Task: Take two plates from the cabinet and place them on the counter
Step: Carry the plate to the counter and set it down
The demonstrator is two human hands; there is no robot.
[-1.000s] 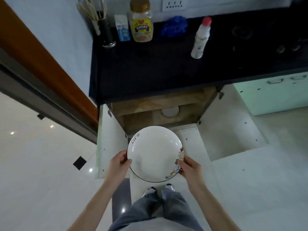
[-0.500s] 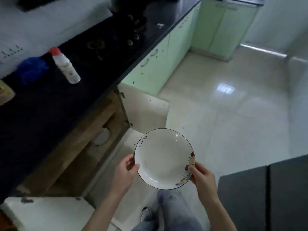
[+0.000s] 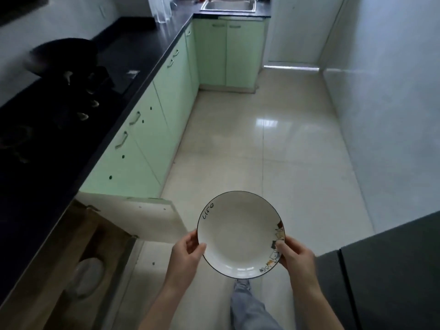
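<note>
A white plate (image 3: pixel 238 232) with a thin dark rim, the word "life" and small cartoon figures on its edge is held level over the floor in front of me. My left hand (image 3: pixel 187 254) grips its left rim and my right hand (image 3: pixel 296 260) grips its right rim. Whether a second plate lies under it cannot be told. The open cabinet (image 3: pixel 71 258) is at the lower left, its white door (image 3: pixel 140 220) swung out, with another white plate (image 3: pixel 87 277) lying inside. The black counter (image 3: pixel 78 129) runs along the left.
A black wok (image 3: pixel 64 53) and stove knobs sit on the counter. Green cabinet doors (image 3: pixel 147 139) line the left and far side, with a steel sink (image 3: pixel 228 4) in the far corner. A dark grey appliance (image 3: pixel 390 277) stands at the right.
My view has swung right, from facing the counter and open cabinet to looking down the kitchen aisle. Both hands still hold the plate, which now hangs over the floor to the cabinet's right.
</note>
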